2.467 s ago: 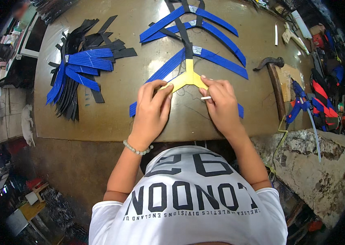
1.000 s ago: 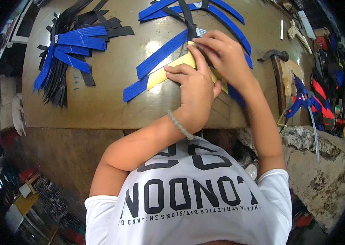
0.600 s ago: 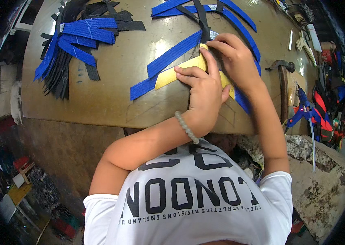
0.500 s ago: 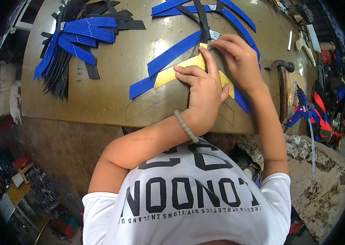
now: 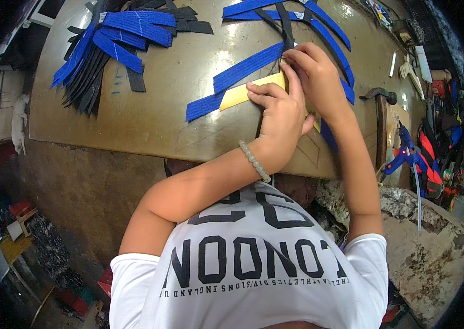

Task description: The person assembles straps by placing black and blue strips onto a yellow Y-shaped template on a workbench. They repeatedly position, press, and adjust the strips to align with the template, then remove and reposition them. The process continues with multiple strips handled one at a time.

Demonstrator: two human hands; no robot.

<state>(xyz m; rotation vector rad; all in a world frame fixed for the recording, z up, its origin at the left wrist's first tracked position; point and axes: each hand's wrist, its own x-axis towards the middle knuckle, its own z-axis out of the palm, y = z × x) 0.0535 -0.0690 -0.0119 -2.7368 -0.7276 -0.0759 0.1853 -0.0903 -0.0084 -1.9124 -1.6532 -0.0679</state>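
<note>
A yellow V-shaped piece (image 5: 237, 97) lies over blue webbing straps (image 5: 204, 107) on the table before me. My left hand (image 5: 282, 112) spreads its fingers across it, fingertips pressing on the yellow surface, thumb apart. A black strap (image 5: 286, 27) runs down to the point of the V. There my right hand (image 5: 321, 82) pinches at the strap's lower end; the fingertips partly hide what they grip. Another blue strap (image 5: 251, 66) slants just above the yellow piece. The V's right arm is mostly covered by my hands.
A bundle of blue and black straps (image 5: 133, 24) lies at the table's far left. More joined straps (image 5: 265, 15) stretch out beyond my hands. To the right are a hammer (image 5: 381, 94), a blue glue gun (image 5: 406, 151) and scissors (image 5: 410, 71). The table's front edge (image 5: 106, 149) is near my body.
The view has shifted slightly, so the straps and table sit further right and higher. My right fingers have closed in over the black strap's lower end; my left hand keeps pressing.
</note>
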